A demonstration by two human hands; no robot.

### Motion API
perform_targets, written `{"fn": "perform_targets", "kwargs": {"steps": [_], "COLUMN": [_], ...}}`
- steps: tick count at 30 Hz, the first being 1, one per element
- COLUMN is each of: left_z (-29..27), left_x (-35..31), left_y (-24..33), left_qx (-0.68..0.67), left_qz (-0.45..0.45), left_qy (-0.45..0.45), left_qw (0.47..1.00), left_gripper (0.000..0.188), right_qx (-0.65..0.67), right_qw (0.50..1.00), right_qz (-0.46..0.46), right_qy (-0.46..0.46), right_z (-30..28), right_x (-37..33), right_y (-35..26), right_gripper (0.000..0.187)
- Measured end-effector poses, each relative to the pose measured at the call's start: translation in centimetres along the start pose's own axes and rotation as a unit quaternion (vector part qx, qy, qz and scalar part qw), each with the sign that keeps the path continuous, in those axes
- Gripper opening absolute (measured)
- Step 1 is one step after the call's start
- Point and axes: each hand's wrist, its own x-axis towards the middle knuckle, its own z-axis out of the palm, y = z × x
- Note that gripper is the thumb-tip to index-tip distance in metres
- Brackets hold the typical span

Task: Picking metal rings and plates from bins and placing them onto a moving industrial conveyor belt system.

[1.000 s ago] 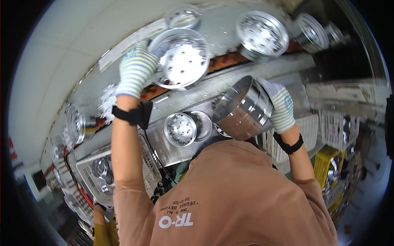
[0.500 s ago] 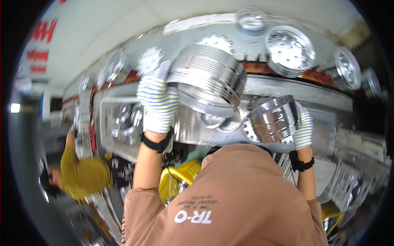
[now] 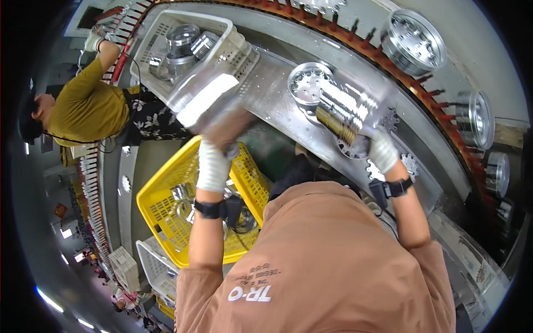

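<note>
Both my hands wear pale striped gloves. My left hand (image 3: 214, 166), above the yellow basket, is closed on the near end of a large shiny metal cylinder (image 3: 208, 102), smeared by motion. My right hand (image 3: 382, 151) grips the lower end of a ribbed metal cylinder (image 3: 350, 102), also blurred, tilted over the metal work surface (image 3: 272, 83). Beside that cylinder lies a round metal part with a holed face (image 3: 307, 82). Toothed flat metal discs (image 3: 410, 165) lie near my right wrist. My fingers are partly hidden and blurred.
A yellow basket (image 3: 161, 230) with shiny metal parts stands below my left forearm. At the upper left is a pale plastic crate (image 3: 222, 23) of metal cylinders. A curved line of reddish spindles (image 3: 355, 32) carries metal wheel-shaped parts (image 3: 413, 41). A person in mustard (image 3: 91, 114) works at left.
My view has swung left, bringing the yellow basket and crate more fully into sight. My left hand has carried its cylinder off the work surface toward the basket; my right still holds its ribbed cylinder.
</note>
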Motion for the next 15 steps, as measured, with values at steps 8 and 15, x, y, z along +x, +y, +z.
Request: {"fn": "perform_targets", "kwargs": {"steps": [8, 15], "left_z": [-3.7, -4.8], "left_x": [-18.9, -27.9], "left_y": [-5.3, -3.1], "left_qx": [-0.741, -0.589], "left_qz": [-0.345, -0.342], "left_qy": [0.256, 0.449], "left_qw": [0.516, 0.579], "left_gripper": [0.014, 0.054], "right_qx": [0.296, -0.039], "right_qw": [0.886, 0.924], "right_qz": [0.267, 0.218], "right_qy": [-0.238, -0.313], "right_z": [4.4, 11.4], "right_x": [-0.8, -4.0], "right_y": [0.6, 0.3], "right_gripper": [0.038, 0.037]}}
